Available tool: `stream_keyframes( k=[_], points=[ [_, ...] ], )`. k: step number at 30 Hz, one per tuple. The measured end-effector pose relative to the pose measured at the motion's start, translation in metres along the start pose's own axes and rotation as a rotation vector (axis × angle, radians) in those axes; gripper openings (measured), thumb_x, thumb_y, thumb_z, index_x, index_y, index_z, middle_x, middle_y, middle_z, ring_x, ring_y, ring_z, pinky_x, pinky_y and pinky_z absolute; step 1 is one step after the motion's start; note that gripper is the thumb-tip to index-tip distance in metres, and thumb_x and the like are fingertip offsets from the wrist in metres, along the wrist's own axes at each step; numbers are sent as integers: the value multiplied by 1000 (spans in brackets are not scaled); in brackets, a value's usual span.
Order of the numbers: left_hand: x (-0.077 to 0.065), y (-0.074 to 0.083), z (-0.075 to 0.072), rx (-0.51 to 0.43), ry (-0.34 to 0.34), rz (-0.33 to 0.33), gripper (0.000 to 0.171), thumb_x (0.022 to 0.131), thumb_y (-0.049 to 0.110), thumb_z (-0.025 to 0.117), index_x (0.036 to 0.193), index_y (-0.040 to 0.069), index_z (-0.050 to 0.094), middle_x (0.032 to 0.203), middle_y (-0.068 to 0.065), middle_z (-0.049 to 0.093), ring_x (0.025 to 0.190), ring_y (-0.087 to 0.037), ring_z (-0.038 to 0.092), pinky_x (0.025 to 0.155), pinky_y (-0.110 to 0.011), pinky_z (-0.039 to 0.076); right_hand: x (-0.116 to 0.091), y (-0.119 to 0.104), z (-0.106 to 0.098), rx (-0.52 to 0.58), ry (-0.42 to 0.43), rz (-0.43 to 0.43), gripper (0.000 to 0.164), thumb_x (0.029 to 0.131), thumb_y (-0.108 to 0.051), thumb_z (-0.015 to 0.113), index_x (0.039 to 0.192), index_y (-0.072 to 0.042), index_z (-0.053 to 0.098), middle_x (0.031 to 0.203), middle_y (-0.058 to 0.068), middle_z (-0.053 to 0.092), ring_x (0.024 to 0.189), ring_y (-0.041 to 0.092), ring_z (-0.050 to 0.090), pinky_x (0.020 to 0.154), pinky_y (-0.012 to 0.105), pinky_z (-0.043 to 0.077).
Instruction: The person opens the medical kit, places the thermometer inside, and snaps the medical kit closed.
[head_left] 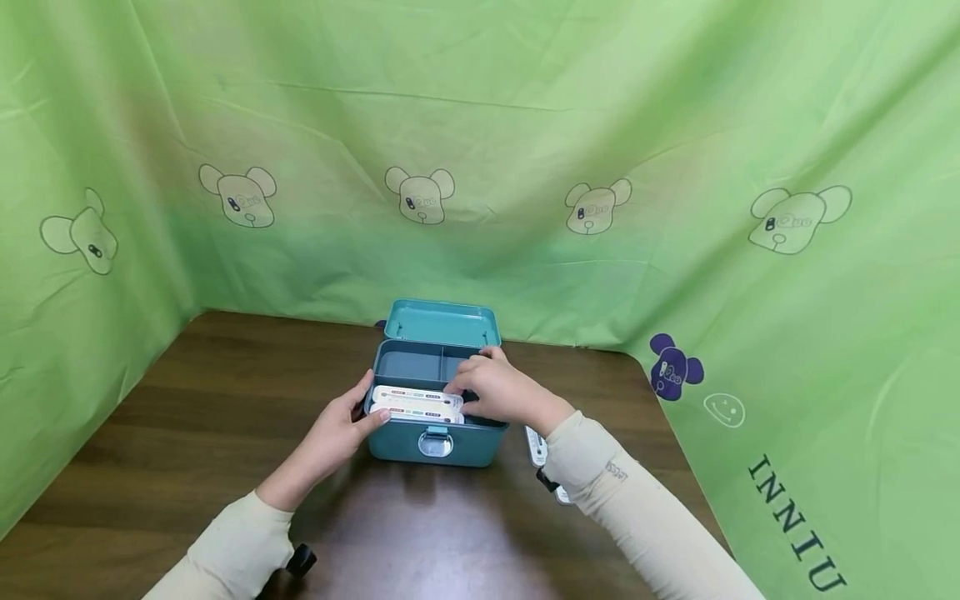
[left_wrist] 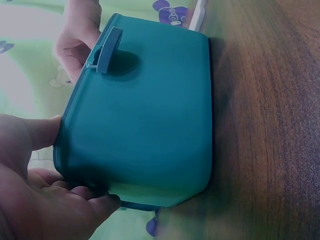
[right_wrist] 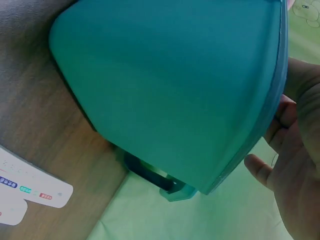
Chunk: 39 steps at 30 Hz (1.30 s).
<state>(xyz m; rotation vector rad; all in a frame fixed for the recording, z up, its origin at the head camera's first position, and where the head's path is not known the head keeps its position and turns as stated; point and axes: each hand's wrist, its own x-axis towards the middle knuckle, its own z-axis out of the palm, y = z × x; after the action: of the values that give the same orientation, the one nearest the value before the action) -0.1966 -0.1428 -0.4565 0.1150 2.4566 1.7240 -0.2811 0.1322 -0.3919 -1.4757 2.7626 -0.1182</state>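
Observation:
A teal storage box (head_left: 472, 446) with a front latch stands on the table, its lid (head_left: 442, 323) tipped back. My left hand (head_left: 337, 425) grips the box's front left corner, thumb at the front rim and fingers along the side; the left wrist view shows this hand (left_wrist: 45, 175) too. Inside the front part lie white flat strips (head_left: 416, 395) with small coloured labels, side by side. Over the right half of the box, my right hand (head_left: 498, 387) pinches the right end of a strip between thumb and fingers. In the right wrist view, the box wall hides those fingertips.
Behind the strips, a grey divided tray (head_left: 408, 364) sits in the box. More white strips (right_wrist: 35, 182) lie on the wooden table (head_left: 225, 417) right of the box, partly under my right forearm. A green printed curtain (head_left: 510, 275) encloses the back and sides.

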Motion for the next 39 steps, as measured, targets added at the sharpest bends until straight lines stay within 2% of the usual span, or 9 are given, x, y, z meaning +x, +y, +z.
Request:
stream_keyframes(
  k=[4, 10, 18, 22, 27, 31, 39],
  points=[
    [0, 1, 0, 22, 3, -2, 81, 103, 25, 64, 165, 9, 14, 171, -15, 17, 156, -34, 21, 120, -49, 29, -4, -1, 1, 24, 36, 23, 27, 91, -21, 80, 118, -20, 78, 113, -6, 75, 110, 13, 65, 108, 52, 34],
    [0, 0, 3, 2, 3, 8, 80, 103, 24, 64, 164, 8, 14, 170, -15, 17, 156, -33, 21, 121, -48, 28, -13, -1, 3, 107, 73, 52, 26, 93, -17, 77, 119, -18, 77, 117, -4, 76, 111, 14, 65, 100, 46, 37],
    [0, -4, 3, 8, 4, -10, 80, 103, 25, 64, 164, 8, 15, 170, -14, 18, 156, -33, 21, 121, -49, 28, -26, 2, 12, 175, 128, 40, 28, 95, -18, 74, 124, -18, 74, 125, -3, 72, 120, 17, 62, 98, 45, 38],
    [0, -4, 2, 3, 5, 2, 80, 103, 25, 64, 164, 8, 15, 171, -14, 17, 156, -33, 20, 121, -49, 28, -37, 3, 10, 184, 216, 51, 27, 95, -19, 74, 123, -17, 74, 124, -3, 70, 119, 18, 60, 101, 46, 39],
    [0, -1, 1, 0, 6, 7, 80, 103, 24, 64, 165, 9, 15, 171, -13, 16, 156, -32, 21, 120, -48, 29, -56, 5, 4, 214, 369, 69, 27, 94, -18, 75, 121, -15, 75, 121, -2, 70, 117, 20, 59, 105, 47, 39],
    [0, 0, 1, 2, 6, 4, 80, 103, 24, 63, 165, 9, 14, 171, -13, 16, 156, -32, 19, 121, -48, 28, -73, 6, 3, 239, 495, 111, 28, 91, -14, 77, 119, -12, 75, 119, 1, 71, 116, 23, 60, 102, 48, 39],
    [1, 0, 0, 9, 0, -8, 80, 103, 24, 63, 165, 10, 14, 171, -13, 15, 156, -33, 19, 122, -49, 27, -105, 6, 4, 285, 631, 211, 32, 87, -8, 80, 119, -11, 75, 118, 4, 71, 114, 26, 59, 100, 49, 39]
  ],
)
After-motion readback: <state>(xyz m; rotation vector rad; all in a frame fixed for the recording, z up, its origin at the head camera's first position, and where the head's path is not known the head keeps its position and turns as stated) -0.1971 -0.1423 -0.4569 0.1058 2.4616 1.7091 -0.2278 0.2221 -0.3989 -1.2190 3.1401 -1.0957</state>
